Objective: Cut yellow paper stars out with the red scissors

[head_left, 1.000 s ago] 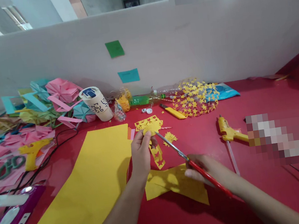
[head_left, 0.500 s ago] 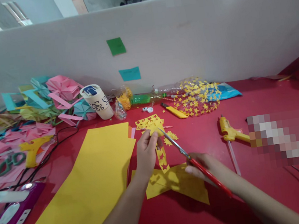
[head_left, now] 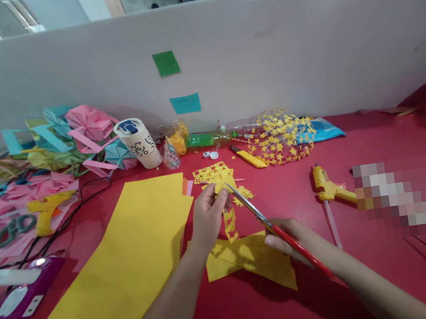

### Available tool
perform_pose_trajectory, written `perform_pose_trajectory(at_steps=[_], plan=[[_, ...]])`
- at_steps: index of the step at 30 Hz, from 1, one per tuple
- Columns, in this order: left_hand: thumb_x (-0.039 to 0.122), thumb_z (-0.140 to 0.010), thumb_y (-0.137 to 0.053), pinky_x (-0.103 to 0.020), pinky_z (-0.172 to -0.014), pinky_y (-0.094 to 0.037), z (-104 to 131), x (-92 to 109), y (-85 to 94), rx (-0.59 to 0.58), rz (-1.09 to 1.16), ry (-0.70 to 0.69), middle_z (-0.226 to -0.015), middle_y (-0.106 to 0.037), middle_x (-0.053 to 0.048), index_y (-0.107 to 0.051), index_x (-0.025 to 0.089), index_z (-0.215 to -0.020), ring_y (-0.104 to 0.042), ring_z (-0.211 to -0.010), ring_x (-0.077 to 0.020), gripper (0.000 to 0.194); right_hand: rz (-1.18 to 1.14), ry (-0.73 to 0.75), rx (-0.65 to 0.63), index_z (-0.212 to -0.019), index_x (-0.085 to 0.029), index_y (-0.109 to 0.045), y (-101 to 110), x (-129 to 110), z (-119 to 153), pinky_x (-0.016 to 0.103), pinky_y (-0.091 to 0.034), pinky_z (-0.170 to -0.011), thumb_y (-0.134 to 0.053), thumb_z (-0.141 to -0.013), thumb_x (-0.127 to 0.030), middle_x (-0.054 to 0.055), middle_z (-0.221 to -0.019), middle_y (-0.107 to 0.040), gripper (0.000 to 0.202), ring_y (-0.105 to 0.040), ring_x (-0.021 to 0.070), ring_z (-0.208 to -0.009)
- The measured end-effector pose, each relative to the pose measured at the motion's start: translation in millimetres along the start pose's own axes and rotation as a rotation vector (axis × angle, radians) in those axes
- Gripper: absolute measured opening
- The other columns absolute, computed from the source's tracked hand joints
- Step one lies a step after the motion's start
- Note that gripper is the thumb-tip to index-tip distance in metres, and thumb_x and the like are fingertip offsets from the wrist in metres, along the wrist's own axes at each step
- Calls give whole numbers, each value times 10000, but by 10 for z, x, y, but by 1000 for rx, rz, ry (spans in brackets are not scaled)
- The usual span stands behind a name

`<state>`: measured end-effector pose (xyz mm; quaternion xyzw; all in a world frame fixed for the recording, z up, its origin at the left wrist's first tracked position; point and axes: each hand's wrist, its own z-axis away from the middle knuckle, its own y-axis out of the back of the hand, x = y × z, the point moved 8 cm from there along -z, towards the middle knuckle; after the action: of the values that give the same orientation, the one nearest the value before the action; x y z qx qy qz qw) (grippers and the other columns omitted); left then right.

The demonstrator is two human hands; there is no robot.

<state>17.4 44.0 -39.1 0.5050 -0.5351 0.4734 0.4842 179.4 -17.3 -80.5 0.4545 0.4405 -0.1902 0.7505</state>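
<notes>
My left hand (head_left: 210, 215) pinches a strip of yellow paper (head_left: 230, 226), whose lower part hangs down with star-shaped holes in it. In my right hand (head_left: 293, 235) are red-handled scissors (head_left: 258, 215), their blade tips at the paper beside my left fingertips. Just behind, small yellow paper stars (head_left: 243, 195) lie in a pile, close to a cut-out yellow sheet (head_left: 210, 171). Below my hands rest yellow paper pieces (head_left: 251, 260). A stack of large yellow sheets (head_left: 138, 249) lies left of my left hand.
Yellow glue guns lie at right (head_left: 330, 190) and left (head_left: 48, 211). A yellow utility knife (head_left: 250, 158) is near a clear bottle covered in stars (head_left: 279, 139). A white cup (head_left: 140, 146) stands by folded paper (head_left: 89, 126). A purple power strip (head_left: 27, 291) sits at left with cords.
The hanging yellow strip has swung and turned slightly at my left fingers. Both hands stay nearly in place, and the scissors keep their position at the paper.
</notes>
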Motion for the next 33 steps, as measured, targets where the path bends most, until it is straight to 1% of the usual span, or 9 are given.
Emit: perform_pose_trajectory(at_steps=[3,7,12,16,21,24,26,29,33], plan=[[305,-844,-508,-193,-485,-362,0,-2,-2,-7,-34,16,-579,-547,28,-544,167,-761,-470,-528,-96,165,-13,-12,-8,-685,-196,-373,7,-12,2,220,-255,-495,-476,-877,-474,-54,-629,-312,353,-302,108,-563],[309,-843,-510,-192,-494,-363,-8,17,12,5,-44,2,-572,-547,26,-540,167,-732,-469,-529,-96,182,23,-18,-5,-685,-195,-379,26,-13,-3,223,-262,-505,-469,-878,-477,-52,-630,-324,354,-310,113,-570],[344,-843,-507,-186,-429,-311,5,1,-1,0,-93,31,-564,-543,30,-536,170,-736,-420,-457,-81,207,23,-29,-11,-687,-196,-386,12,14,-8,223,-264,-508,-478,-880,-459,-54,-629,-325,339,-306,110,-563],[348,-841,-508,-186,-457,-339,14,-8,-5,-1,-104,26,-573,-543,21,-517,173,-713,-461,-508,-94,217,27,-35,-3,-684,-195,-389,21,14,-12,220,-267,-508,-474,-886,-453,-53,-629,-329,338,-315,111,-566],[350,-843,-505,-187,-468,-352,7,-7,-5,-24,-98,34,-583,-556,17,-518,173,-717,-470,-513,-94,218,-21,-38,-4,-672,-199,-385,40,0,-8,218,-258,-495,-471,-882,-470,-58,-618,-312,354,-305,108,-553],[348,-838,-512,-177,-438,-332,-10,-14,1,-39,-82,44,-567,-552,25,-544,172,-741,-461,-487,-85,203,-60,-36,-4,-669,-199,-378,41,2,-1,217,-248,-487,-471,-877,-487,-62,-617,-295,368,-295,102,-544],[341,-825,-531,-172,-424,-319,-25,-33,11,-42,-56,62,-556,-556,29,-559,170,-750,-455,-470,-78,188,-107,-51,-18,-670,-200,-370,27,6,3,213,-241,-471,-447,-884,-508,-63,-608,-292,383,-298,97,-529],[322,-801,-562,-172,-442,-340,-41,-51,16,-50,-5,78,-547,-573,23,-577,160,-747,-464,-475,-77,172,-177,-86,-39,-659,-202,-345,3,3,10,204,-229,-442,-412,-881,-555,-67,-585,-284,422,-297,87,-499],[311,-779,-586,-162,-411,-317,-36,-51,20,-45,19,84,-540,-575,25,-589,154,-734,-442,-455,-67,164,-200,-100,-53,-672,-201,-355,-16,7,17,199,-245,-437,-396,-880,-574,-70,-575,-286,429,-320,85,-482]])
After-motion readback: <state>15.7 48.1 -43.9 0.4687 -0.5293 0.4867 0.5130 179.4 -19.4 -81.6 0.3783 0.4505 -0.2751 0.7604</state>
